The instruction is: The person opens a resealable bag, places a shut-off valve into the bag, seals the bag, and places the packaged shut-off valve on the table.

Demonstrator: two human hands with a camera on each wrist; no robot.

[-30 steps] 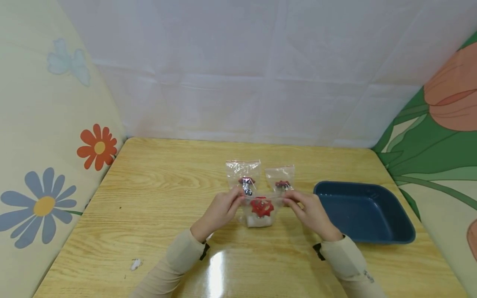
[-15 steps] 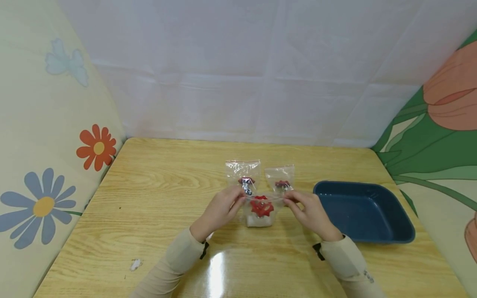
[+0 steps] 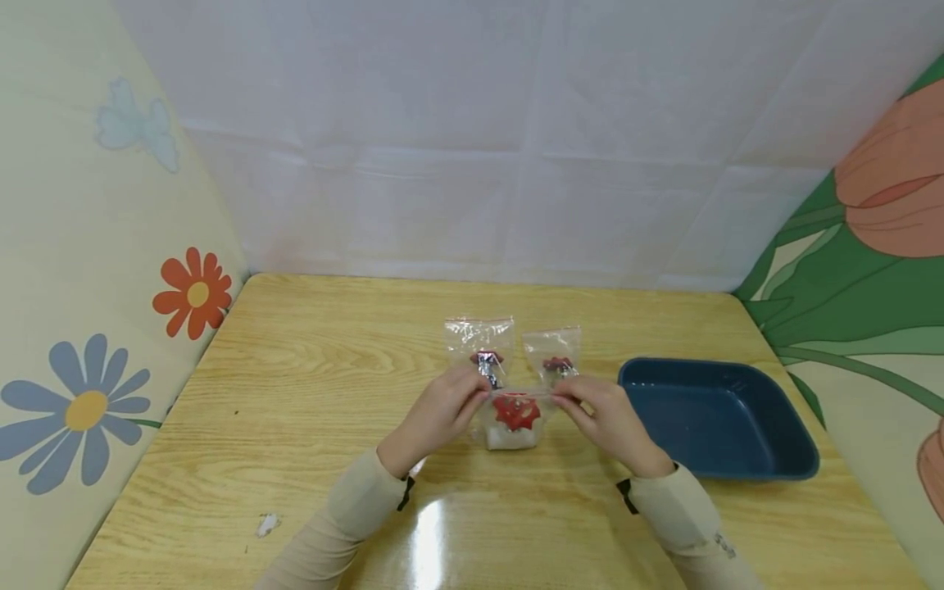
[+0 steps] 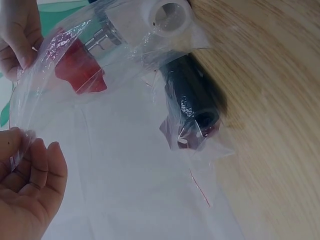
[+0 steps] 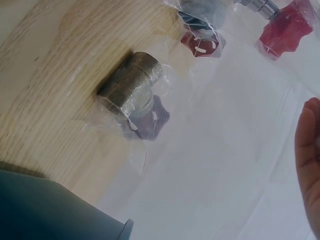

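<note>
In the head view, my left hand [image 3: 444,403] pinches the left end of the mouth of a clear zip bag, and my right hand [image 3: 606,418] pinches its right end. Inside this zip bag [image 3: 479,428] stands a white valve [image 3: 512,438] with a red handwheel [image 3: 516,411]. Behind it are two more bagged valves. The left one [image 3: 488,369] shows a black body [image 4: 192,92] in the left wrist view; the right one [image 3: 558,366] has a brass-coloured body [image 5: 131,82] in the right wrist view. Both have red handwheels. Fingertips partly cover the bag's top corners.
A dark blue tray [image 3: 726,422] stands on the wooden table [image 3: 317,352], right of the bags and close to the right forearm. White cloth [image 3: 442,147] hangs behind the table. Flower-patterned panels [image 3: 88,328] flank it. A small white worn patch [image 3: 269,524] marks the table's left front.
The right hand has shifted slightly left, bringing the pinching fingers a little closer together. The bag's mouth looks flatter than half a second ago. The valves behind have stayed put.
</note>
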